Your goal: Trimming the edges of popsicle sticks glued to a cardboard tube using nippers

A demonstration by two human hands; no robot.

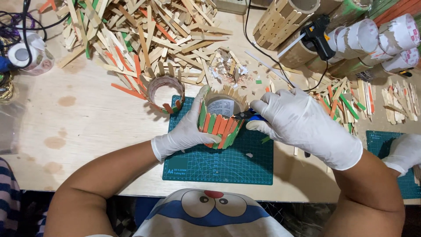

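Tube clad in orange and green sticks on green mat on tabletop, left hand wrapped around tube's side, right hand closed on blue-handled cutter at tube's rim.

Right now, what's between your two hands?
In the head view, a cardboard tube covered in orange and green sticks sits between the left hand and right hand, on the green cutting mat.
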